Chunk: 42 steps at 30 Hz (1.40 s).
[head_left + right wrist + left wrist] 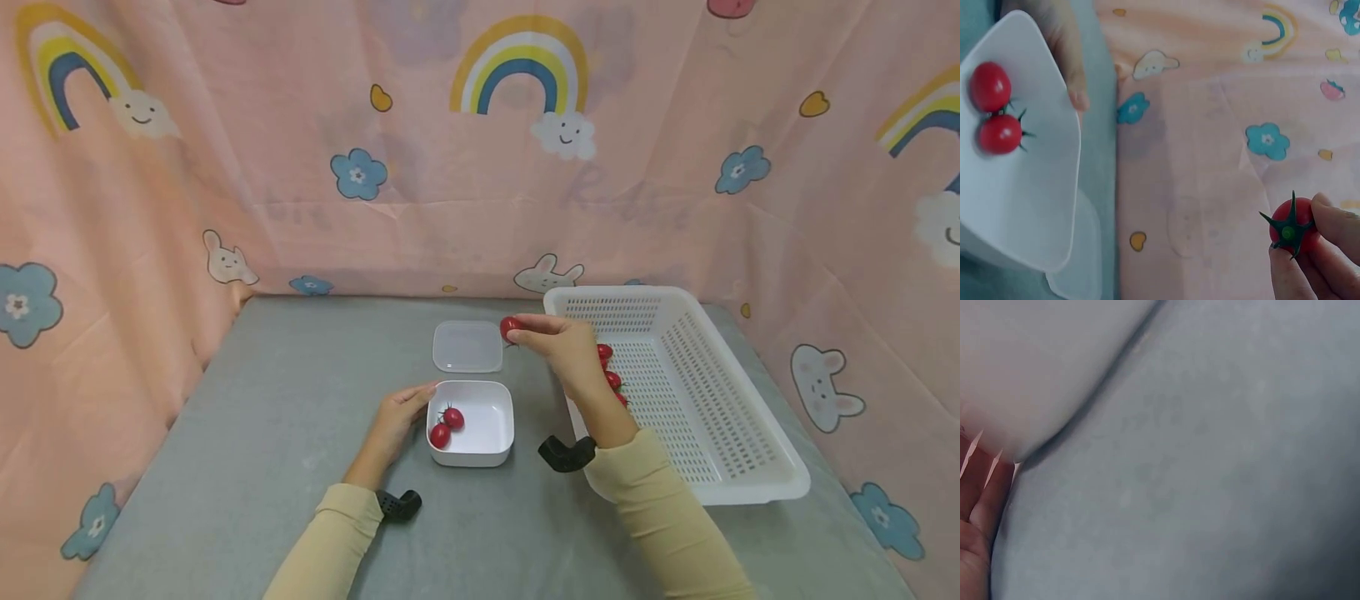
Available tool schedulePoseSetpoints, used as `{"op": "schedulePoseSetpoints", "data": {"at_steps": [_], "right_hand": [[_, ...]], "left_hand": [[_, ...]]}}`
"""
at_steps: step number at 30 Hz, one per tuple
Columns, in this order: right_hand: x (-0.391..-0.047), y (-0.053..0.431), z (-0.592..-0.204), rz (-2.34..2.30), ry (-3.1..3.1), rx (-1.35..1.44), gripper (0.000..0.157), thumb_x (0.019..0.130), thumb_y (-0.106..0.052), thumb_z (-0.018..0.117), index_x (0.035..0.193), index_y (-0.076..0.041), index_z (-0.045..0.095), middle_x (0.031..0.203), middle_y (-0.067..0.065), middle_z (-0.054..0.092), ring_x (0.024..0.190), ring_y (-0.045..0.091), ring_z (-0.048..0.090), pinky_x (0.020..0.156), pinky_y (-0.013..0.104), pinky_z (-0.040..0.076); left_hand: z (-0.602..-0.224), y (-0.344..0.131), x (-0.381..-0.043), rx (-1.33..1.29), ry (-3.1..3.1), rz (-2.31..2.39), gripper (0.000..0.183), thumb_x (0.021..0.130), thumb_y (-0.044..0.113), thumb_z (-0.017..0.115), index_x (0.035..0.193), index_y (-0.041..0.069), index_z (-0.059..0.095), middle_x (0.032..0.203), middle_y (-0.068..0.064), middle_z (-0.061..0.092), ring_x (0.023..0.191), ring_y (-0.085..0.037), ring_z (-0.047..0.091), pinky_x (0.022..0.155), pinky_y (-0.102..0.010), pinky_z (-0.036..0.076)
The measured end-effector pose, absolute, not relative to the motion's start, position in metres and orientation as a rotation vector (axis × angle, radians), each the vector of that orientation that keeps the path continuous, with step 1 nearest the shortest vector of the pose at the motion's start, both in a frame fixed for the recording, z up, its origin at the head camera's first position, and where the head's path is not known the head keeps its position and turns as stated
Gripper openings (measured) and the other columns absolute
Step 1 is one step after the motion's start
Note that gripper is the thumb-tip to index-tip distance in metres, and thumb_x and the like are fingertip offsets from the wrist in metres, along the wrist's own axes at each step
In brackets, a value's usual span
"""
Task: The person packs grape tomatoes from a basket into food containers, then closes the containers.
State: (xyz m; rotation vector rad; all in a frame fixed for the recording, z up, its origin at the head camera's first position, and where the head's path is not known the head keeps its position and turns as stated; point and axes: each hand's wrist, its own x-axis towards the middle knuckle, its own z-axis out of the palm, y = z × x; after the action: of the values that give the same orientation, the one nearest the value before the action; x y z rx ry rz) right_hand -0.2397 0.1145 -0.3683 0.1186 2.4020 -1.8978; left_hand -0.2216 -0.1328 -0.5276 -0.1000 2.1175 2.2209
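Note:
Between the thumb and fingertips of my right hand is a cherry tomato, its green stem star showing in the right wrist view. The hand is raised over the left edge of a white basket. My left hand touches the left side of a small white container, its fingers fairly straight along the wall. Two cherry tomatoes lie inside that container, at its left. In the left wrist view, fingers lie against the container's pale wall.
A translucent lid lies flat just behind the container. Several more cherry tomatoes lie in the basket, partly hidden behind my right hand. Grey cloth covers the table, and a pink patterned curtain hangs behind it.

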Motion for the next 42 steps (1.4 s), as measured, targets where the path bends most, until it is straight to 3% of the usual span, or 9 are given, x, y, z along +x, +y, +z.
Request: {"op": "schedulePoseSetpoints", "data": {"at_steps": [15, 22, 30, 42], "right_hand": [[-0.217, 0.076, -0.376, -1.868, 2.374, 0.03, 0.035, 0.084, -0.028, 0.08, 0.115, -0.012, 0.075, 0.116, 0.008, 0.074, 0.123, 0.024, 0.06, 0.11, 0.05, 0.042], [-0.209, 0.062, -0.4, -1.86, 2.425, 0.035, 0.031, 0.084, -0.023, 0.08, 0.112, -0.01, 0.077, 0.113, 0.008, 0.076, 0.113, 0.024, 0.064, 0.098, 0.044, 0.053], [-0.211, 0.054, -0.435, -1.81, 2.468, 0.004, 0.026, 0.084, -0.017, 0.08, 0.108, -0.008, 0.077, 0.106, 0.01, 0.077, 0.099, 0.022, 0.069, 0.09, 0.039, 0.057], [-0.21, 0.035, -0.465, -1.704, 2.656, 0.0, 0.021, 0.077, -0.004, 0.081, 0.097, 0.001, 0.078, 0.096, 0.016, 0.077, 0.092, 0.027, 0.071, 0.081, 0.038, 0.057]], "left_hand": [[-0.526, -0.132, -0.224, -0.128, 2.069, 2.264, 0.032, 0.097, 0.01, 0.06, 0.122, -0.009, 0.065, 0.127, -0.02, 0.067, 0.098, 0.002, 0.067, 0.095, -0.024, 0.054], [-0.527, -0.132, -0.224, -0.123, 2.087, 2.251, 0.034, 0.097, 0.013, 0.061, 0.121, -0.01, 0.065, 0.125, -0.019, 0.068, 0.1, 0.0, 0.067, 0.096, -0.027, 0.054], [-0.527, -0.132, -0.224, -0.122, 2.053, 2.275, 0.033, 0.097, 0.012, 0.061, 0.122, -0.01, 0.064, 0.126, -0.021, 0.067, 0.097, 0.001, 0.068, 0.09, -0.02, 0.054], [-0.529, -0.132, -0.224, -0.148, 2.041, 2.279, 0.034, 0.097, 0.013, 0.062, 0.122, -0.01, 0.065, 0.122, -0.017, 0.07, 0.094, 0.001, 0.069, 0.088, -0.019, 0.055]]}}
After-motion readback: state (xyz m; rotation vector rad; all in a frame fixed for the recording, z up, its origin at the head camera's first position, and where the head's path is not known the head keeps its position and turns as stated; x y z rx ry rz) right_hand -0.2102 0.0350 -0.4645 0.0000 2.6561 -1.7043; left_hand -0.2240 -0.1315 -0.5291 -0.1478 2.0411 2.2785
